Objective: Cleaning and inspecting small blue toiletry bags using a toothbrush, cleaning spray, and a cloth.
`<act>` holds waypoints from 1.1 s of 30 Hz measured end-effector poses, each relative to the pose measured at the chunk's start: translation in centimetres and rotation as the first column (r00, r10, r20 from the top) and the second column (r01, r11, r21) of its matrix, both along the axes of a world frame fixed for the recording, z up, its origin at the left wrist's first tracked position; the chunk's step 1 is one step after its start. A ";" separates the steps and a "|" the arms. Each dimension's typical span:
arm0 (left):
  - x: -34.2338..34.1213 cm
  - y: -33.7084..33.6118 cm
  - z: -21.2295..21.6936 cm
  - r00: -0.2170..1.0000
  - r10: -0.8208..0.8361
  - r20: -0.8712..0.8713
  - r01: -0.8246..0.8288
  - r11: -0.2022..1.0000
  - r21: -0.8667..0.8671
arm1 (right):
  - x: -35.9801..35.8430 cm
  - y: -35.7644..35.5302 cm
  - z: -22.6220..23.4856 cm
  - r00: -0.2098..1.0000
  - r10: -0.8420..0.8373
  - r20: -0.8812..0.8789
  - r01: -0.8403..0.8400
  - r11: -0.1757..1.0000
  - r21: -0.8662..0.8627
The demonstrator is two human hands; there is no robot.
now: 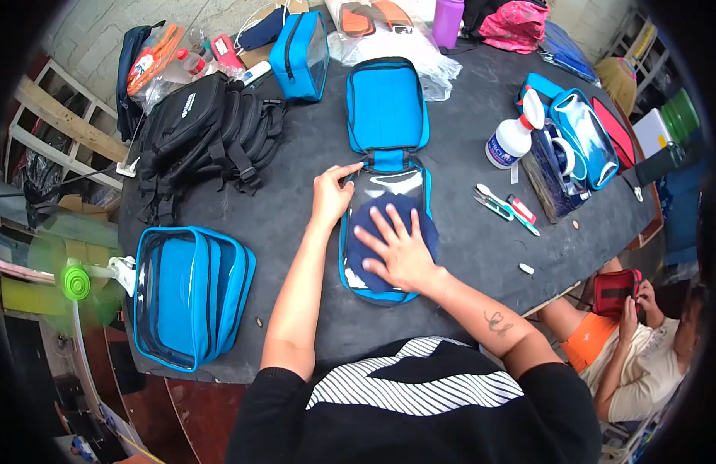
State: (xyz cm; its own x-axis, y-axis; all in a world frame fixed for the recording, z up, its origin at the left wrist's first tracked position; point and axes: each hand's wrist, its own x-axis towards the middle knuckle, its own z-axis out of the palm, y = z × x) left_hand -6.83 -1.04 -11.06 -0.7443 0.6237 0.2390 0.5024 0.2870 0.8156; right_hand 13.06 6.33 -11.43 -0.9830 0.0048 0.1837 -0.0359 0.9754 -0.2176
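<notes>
A blue zip pouch [387,104] lies unfolded on the dark table in front of me, its clear plastic panel [385,182] on the near half. Spread flat over that panel is my right hand [404,251], pressing on a dark navy cloth [364,246]. Part of the cloth is hidden under the palm. My left hand [332,193] rests at the pouch's left edge near the fold, its index finger stretched along the black zipper and the thumb beside it; whether it pinches the edge is hard to see.
Clear-sided blue pouches [242,290] stand at the near left, behind them a black backpack [196,131]. To the right are a spray bottle [509,143], thread snips [493,205] and more clear pouches [582,139]. A green fan [76,282] spins at left; another person [644,348] sits at lower right.
</notes>
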 end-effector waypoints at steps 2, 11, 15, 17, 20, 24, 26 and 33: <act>-0.5 -0.6 -0.2 0.999 -0.022 0.049 0.022 1.000 0.019 | -4.1 1.0 -0.7 0.984 -0.162 -0.080 0.161 0.987 -0.024; -0.4 -1.1 -2.6 0.987 0.101 0.124 -0.119 0.982 0.145 | 0.0 -2.9 1.9 0.977 0.071 0.202 -0.058 0.996 -0.066; -0.6 -0.7 -1.3 0.981 0.053 0.187 -0.068 0.995 0.076 | -5.0 -0.4 0.1 0.991 -0.137 -0.009 0.136 0.989 -0.057; -1.1 -0.4 -1.5 0.990 0.050 0.135 -0.064 0.993 0.099 | -7.8 0.4 -0.4 0.979 -0.195 -0.052 0.194 0.980 -0.034; -1.0 0.0 -2.1 0.995 0.088 0.037 -0.091 0.990 0.108 | -6.9 -0.8 -0.5 0.982 -0.190 0.003 0.190 0.982 0.000; -0.3 0.8 -2.0 0.943 0.199 -0.266 -0.202 0.979 0.017 | 0.4 -3.3 1.7 0.971 -0.065 0.230 0.079 0.995 -0.053; -0.6 1.3 -2.2 0.900 0.155 -0.407 -0.190 0.981 -0.045 | -0.2 -1.9 2.5 0.957 -0.130 0.258 0.151 0.987 -0.062; -0.7 1.3 -3.0 0.869 0.222 -0.442 -0.207 0.975 0.084 | -4.1 -0.6 0.6 0.958 -0.261 0.122 0.260 0.965 0.024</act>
State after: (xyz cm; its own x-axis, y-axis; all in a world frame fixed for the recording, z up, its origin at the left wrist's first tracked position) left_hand -7.54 0.23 -14.11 -0.6684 0.4470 0.5946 0.7438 0.4064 0.5306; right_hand 8.98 5.73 -10.84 -0.9628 0.2630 0.0628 0.2464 0.9489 -0.1971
